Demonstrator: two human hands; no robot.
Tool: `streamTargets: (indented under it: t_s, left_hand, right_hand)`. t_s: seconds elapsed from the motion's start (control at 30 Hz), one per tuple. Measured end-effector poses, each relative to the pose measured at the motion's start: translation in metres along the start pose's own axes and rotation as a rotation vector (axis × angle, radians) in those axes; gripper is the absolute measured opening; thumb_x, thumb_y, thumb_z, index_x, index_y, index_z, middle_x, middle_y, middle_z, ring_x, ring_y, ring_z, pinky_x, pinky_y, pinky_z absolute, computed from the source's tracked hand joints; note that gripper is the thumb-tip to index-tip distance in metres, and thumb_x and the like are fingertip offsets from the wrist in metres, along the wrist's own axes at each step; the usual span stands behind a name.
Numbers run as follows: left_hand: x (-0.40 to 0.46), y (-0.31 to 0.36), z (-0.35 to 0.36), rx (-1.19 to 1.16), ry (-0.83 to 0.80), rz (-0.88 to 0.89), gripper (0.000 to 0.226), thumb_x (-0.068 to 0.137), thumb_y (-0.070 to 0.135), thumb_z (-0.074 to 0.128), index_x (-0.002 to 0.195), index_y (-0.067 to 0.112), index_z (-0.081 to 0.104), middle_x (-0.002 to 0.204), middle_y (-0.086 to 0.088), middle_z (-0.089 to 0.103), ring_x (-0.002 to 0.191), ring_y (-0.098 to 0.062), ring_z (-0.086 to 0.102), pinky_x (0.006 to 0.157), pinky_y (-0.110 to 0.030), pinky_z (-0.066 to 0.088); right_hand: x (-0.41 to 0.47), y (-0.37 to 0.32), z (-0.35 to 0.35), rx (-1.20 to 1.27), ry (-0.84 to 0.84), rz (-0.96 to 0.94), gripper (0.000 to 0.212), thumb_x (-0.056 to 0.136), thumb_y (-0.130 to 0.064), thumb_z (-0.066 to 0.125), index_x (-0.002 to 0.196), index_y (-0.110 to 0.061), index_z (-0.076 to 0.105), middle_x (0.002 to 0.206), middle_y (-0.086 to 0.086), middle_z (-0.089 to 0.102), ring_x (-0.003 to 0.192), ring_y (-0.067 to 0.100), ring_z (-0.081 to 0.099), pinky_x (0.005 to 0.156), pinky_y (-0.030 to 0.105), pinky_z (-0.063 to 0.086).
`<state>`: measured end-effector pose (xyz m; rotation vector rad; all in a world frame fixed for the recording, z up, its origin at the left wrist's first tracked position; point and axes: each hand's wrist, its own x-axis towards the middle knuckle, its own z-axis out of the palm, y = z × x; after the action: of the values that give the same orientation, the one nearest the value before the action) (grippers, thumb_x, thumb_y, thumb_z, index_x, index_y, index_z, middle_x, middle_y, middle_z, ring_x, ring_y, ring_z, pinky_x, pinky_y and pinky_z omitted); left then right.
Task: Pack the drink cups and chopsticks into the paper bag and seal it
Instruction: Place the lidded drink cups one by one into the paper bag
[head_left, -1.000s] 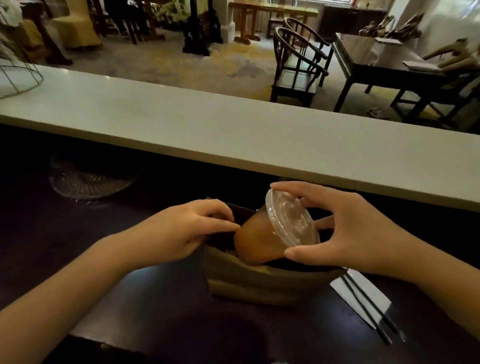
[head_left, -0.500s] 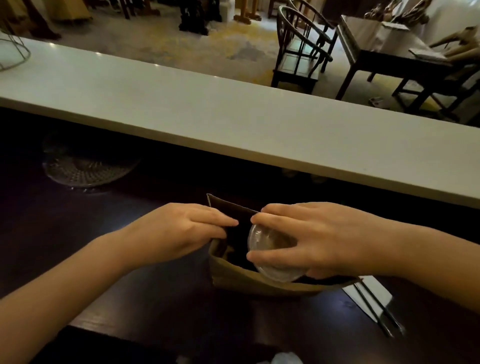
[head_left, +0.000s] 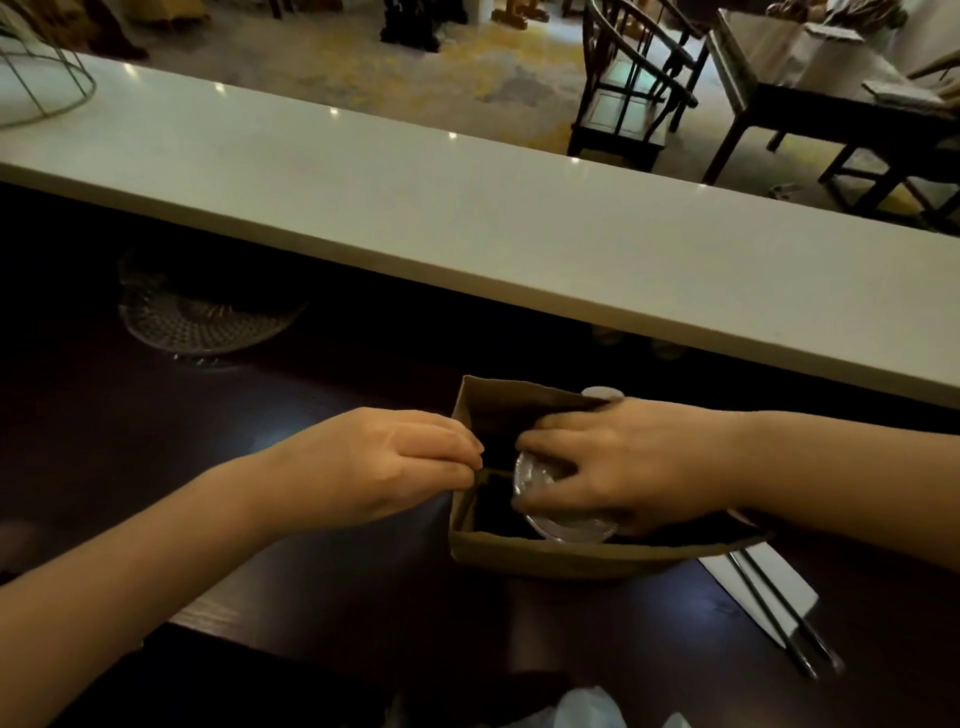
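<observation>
Cup (head_left: 563, 512) body hidden in paper bag (head_left: 545, 558) | right hand (head_left: 623, 467) gripped lid, lower than before | left hand (head_left: 384, 462) pinched bag rim.

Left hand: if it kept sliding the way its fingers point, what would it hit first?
The left hand already pinches the paper bag at its left rim; going on rightward, it would probably meet the cup lid under the right hand.

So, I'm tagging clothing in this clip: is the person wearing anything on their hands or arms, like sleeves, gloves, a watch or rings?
Nothing shows. The left hand and right hand are bare, with no gloves, and no rings on the fingers in view. Both forearms are uncovered as far as the picture's edges, with no sleeve cuffs, watch or bracelet at the wrists. The light is dim, so a thin band could be missed.
</observation>
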<state>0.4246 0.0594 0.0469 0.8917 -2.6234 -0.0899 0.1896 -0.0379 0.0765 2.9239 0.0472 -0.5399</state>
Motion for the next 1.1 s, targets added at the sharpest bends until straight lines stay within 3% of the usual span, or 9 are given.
streamTargets:
  t_s: [0.1,0.2,0.4,0.7,0.9,1.03,1.1]
  left_hand:
    - [-0.003,-0.001,0.002,0.01,0.018,0.018,0.018,0.087,0.009,0.057,0.097,0.003,0.07,0.103,-0.011,0.071,0.103,-0.021,0.066,0.083,-0.031,0.056]
    - [-0.008,-0.003,0.0,-0.021,0.04,0.006,0.018,0.087,0.009,0.057,0.095,0.001,0.071,0.1,-0.012,0.072,0.101,-0.022,0.066,0.08,-0.034,0.058]
    - [-0.018,-0.005,0.002,-0.053,0.053,-0.024,0.019,0.089,0.008,0.055,0.099,0.0,0.07,0.103,-0.013,0.071,0.104,-0.022,0.065,0.081,-0.034,0.057]
    - [-0.02,-0.01,0.005,-0.049,0.07,-0.035,0.016,0.088,0.006,0.059,0.097,0.001,0.07,0.102,-0.012,0.071,0.103,-0.021,0.065,0.08,-0.034,0.057]
    - [-0.02,-0.012,0.004,-0.026,0.083,-0.036,0.014,0.088,0.008,0.061,0.095,0.001,0.071,0.1,-0.01,0.072,0.103,-0.02,0.065,0.081,-0.032,0.056]
    - [-0.021,-0.016,0.001,0.014,0.077,-0.027,0.014,0.086,0.007,0.063,0.096,0.002,0.071,0.1,-0.011,0.072,0.102,-0.02,0.066,0.079,-0.033,0.057]
    - [-0.019,-0.016,0.0,0.015,0.07,-0.02,0.015,0.086,0.008,0.063,0.097,0.002,0.071,0.101,-0.011,0.071,0.103,-0.02,0.065,0.079,-0.034,0.057]
  right_hand:
    - [0.037,0.001,0.02,0.158,-0.119,0.135,0.071,0.077,-0.029,0.065,0.138,-0.026,0.029,0.134,0.014,0.04,0.118,0.032,0.043,0.092,0.041,0.045]
    - [0.063,0.0,0.052,0.236,-0.183,0.16,0.075,0.078,-0.026,0.066,0.141,-0.026,0.025,0.143,0.015,0.032,0.126,0.033,0.036,0.097,0.041,0.039]
    - [0.082,0.004,0.091,0.179,-0.063,0.043,0.066,0.082,-0.022,0.063,0.139,-0.022,0.029,0.15,0.017,0.024,0.138,0.035,0.021,0.108,0.048,0.034]
    - [0.097,0.003,0.104,0.187,-0.137,0.087,0.063,0.084,-0.027,0.06,0.139,-0.026,0.028,0.153,0.013,0.017,0.139,0.035,0.018,0.106,0.049,0.035]
    - [0.088,-0.004,0.096,0.315,-0.28,0.313,0.094,0.081,-0.038,0.061,0.143,-0.032,-0.01,0.156,0.011,0.003,0.139,0.034,0.017,0.106,0.051,0.033]
    - [0.061,-0.008,0.095,0.387,-0.503,0.567,0.092,0.083,-0.045,0.057,0.144,-0.029,-0.011,0.15,0.017,0.023,0.135,0.037,0.027,0.107,0.05,0.032]
    - [0.049,-0.011,0.098,0.351,-0.663,0.664,0.085,0.086,-0.051,0.049,0.144,-0.028,-0.01,0.15,0.016,0.022,0.135,0.036,0.027,0.108,0.048,0.03]
